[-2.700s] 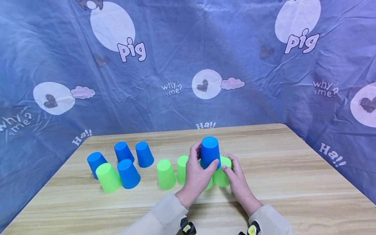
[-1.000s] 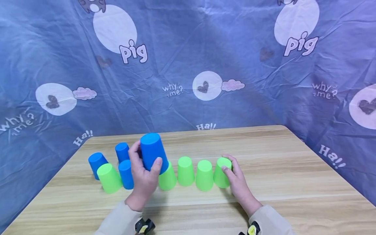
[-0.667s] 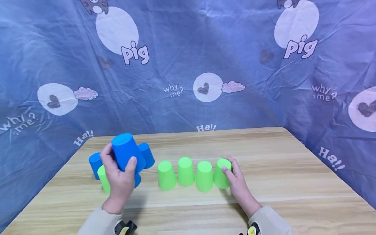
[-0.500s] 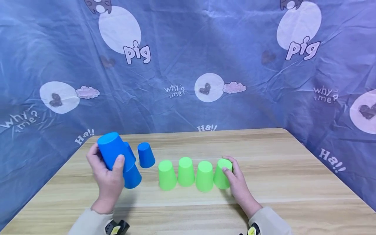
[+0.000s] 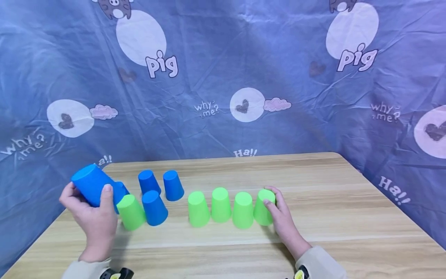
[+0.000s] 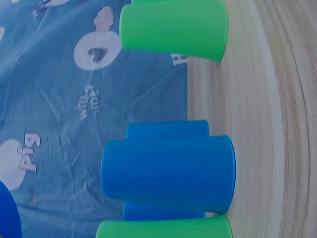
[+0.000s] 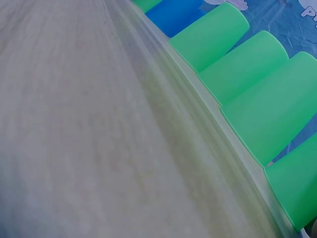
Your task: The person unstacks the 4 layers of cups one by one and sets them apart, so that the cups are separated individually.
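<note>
At the left, my left hand (image 5: 92,224) grips a blue cup (image 5: 92,184), bottom up and tilted, raised off the table. In the left wrist view only an edge of this blue cup (image 6: 7,213) shows. A green cup (image 5: 131,213) stands upside down just right of it, with a blue cup (image 5: 120,192) partly hidden behind. My right hand (image 5: 282,215) holds the rightmost green cup (image 5: 263,209), which stands on the table; its thumb lies on the near side. In the right wrist view that green cup (image 7: 297,183) is at the lower right.
More upside-down blue cups (image 5: 155,209) stand left of centre, two of them further back. Green cups (image 5: 198,209) form a row from the middle to my right hand. The wooden table (image 5: 216,259) ends at a blue printed cloth (image 5: 195,131) behind.
My left hand has carried the blue cup from above the green row to the far left, tilting it more. The right hand stays on its green cup.
</note>
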Tool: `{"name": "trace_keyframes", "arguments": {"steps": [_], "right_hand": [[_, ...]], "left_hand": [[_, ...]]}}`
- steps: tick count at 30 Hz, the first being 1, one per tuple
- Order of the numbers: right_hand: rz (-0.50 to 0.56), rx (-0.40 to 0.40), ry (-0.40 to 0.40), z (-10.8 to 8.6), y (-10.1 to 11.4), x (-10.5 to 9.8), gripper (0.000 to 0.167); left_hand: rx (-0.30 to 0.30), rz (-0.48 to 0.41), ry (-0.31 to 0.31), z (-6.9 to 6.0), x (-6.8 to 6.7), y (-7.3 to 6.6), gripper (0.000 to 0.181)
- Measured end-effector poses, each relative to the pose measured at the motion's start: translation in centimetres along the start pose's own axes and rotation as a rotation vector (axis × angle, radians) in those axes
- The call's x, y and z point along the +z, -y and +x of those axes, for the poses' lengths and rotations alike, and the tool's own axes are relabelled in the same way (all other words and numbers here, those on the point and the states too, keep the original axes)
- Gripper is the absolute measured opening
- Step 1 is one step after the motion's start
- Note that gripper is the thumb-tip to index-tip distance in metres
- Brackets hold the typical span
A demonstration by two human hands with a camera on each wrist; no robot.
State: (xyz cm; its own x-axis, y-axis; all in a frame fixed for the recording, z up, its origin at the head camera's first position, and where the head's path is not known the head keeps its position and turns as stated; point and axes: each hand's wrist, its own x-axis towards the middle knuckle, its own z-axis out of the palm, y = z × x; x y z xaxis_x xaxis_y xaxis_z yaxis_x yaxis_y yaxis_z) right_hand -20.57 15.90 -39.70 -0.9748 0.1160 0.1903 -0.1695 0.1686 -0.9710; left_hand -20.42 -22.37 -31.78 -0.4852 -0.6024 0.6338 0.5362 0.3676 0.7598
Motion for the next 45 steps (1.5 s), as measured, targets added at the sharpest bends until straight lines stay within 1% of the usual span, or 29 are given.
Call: {"name": "trace_keyframes", "arguments": {"steps": [3, 5, 7, 9, 12, 17, 21, 24, 26, 29, 30, 32, 40, 45], "right_hand": [[0.002, 0.003, 0.003, -0.1, 0.0, 0.1, 0.039], [0.000, 0.004, 0.003, -0.2, 0.0, 0.1, 0.038], [-0.001, 0.003, 0.003, -0.2, -0.1, 0.1, 0.038], [-0.003, 0.002, 0.002, -0.2, -0.1, 0.1, 0.039], [-0.009, 0.002, -0.001, -0.2, -0.1, 0.0, 0.039], [-0.012, 0.003, -0.002, -0.2, -0.1, 0.0, 0.039], [-0.006, 0.002, -0.002, -0.3, -0.2, 0.0, 0.038], [0.001, 0.001, -0.005, -0.3, -0.2, 0.0, 0.038], [0.004, 0.000, -0.004, -0.3, -0.3, 0.1, 0.038], [0.005, -0.005, -0.004, -0.2, -0.3, 0.1, 0.039], [0.002, -0.007, -0.005, -0.2, -0.3, 0.1, 0.038], [0.000, -0.010, -0.007, -0.2, -0.3, 0.0, 0.038], [-0.004, -0.018, -0.008, -0.2, -0.2, 0.1, 0.039], [-0.003, -0.010, -0.004, -0.1, -0.1, 0.1, 0.039]], "left_hand": [[-0.084, 0.024, -0.057, 0.4, -0.6, 0.2, 0.057], [-0.144, 0.020, -0.091, 0.7, -0.9, 0.3, 0.058], [-0.194, 0.004, -0.126, 1.1, -1.2, 0.5, 0.059], [-0.240, 0.006, -0.155, 1.5, -1.4, 0.7, 0.060], [-0.287, 0.032, -0.181, 1.8, -1.8, 1.1, 0.061], [-0.355, 0.079, -0.192, 1.8, -2.4, 1.8, 0.063], [-0.417, 0.098, -0.190, 1.8, -2.6, 2.5, 0.065], [-0.491, 0.115, -0.173, 1.9, -2.9, 3.3, 0.066], [-0.558, 0.124, -0.167, 2.1, -3.1, 3.9, 0.068], [-0.631, 0.153, -0.157, 2.2, -3.4, 4.8, 0.069], [-0.647, 0.162, -0.154, 2.2, -3.4, 5.1, 0.069], [-0.670, 0.182, -0.147, 2.2, -3.5, 5.6, 0.070], [-0.698, 0.237, -0.081, 1.8, -3.6, 6.2, 0.071], [-0.733, 0.252, -0.064, 1.8, -3.7, 6.6, 0.072]]}}
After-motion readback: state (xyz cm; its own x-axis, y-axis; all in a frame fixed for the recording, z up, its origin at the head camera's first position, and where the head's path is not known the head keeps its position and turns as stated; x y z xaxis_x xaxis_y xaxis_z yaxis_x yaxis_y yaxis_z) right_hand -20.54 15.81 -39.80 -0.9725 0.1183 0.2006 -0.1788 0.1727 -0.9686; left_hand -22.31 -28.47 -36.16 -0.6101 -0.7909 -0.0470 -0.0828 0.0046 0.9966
